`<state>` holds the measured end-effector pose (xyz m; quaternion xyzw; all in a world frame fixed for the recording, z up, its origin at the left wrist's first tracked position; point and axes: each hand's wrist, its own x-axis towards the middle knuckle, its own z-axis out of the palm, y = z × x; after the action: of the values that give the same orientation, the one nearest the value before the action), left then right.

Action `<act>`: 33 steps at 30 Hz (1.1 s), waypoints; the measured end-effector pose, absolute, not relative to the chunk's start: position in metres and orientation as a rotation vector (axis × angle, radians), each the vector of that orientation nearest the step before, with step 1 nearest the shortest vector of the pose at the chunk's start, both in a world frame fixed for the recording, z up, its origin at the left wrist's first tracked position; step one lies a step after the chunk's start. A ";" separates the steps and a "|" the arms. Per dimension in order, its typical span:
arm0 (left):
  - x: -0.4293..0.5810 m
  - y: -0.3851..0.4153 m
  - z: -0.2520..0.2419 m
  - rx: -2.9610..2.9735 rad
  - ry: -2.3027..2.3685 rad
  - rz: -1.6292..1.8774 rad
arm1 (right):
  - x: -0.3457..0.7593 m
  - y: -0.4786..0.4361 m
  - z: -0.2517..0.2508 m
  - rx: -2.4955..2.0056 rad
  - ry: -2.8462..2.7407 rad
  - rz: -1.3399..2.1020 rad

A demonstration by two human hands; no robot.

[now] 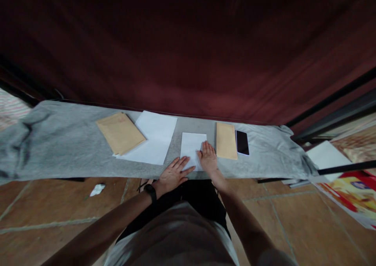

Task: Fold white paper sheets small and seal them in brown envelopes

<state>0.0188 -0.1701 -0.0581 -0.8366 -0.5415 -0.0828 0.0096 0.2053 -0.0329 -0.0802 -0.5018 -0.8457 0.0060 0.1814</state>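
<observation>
A small white sheet [191,142], which looks folded, lies on the grey cloth in front of me. My left hand [173,174] rests with spread fingers on its lower left edge, a dark band round the wrist. On its right edge lies my right hand [208,157], flat with the fingers out. Just right of that hand is a brown envelope [226,140], and beside it a dark phone [242,143]. Larger white sheets [157,136] lie to the left, partly covered by several stacked brown envelopes [120,133].
The grey cloth [73,140] covers a long narrow table. A dark red curtain [188,62] hangs behind it. Black metal bars [349,167] stand at the right, near a colourful printed box [358,191]. A crumpled white scrap [97,189] lies on the tiled floor.
</observation>
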 end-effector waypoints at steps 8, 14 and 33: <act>0.020 -0.172 -0.054 -2.616 -1.674 -0.277 | 0.224 -0.078 -0.078 -1.124 -2.574 0.057; 0.023 -0.178 -0.048 -2.605 -1.704 -0.291 | 0.249 -0.083 -0.077 -1.068 -2.608 0.061; 0.063 -0.101 -0.062 -2.477 -2.105 -0.405 | 0.260 -0.089 -0.071 -0.967 -2.699 0.129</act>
<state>0.0629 -0.1012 -0.0616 -0.7545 -0.6411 -0.1234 -0.0669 0.2604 -0.0895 -0.0707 -0.3338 -0.9318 0.0445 0.1355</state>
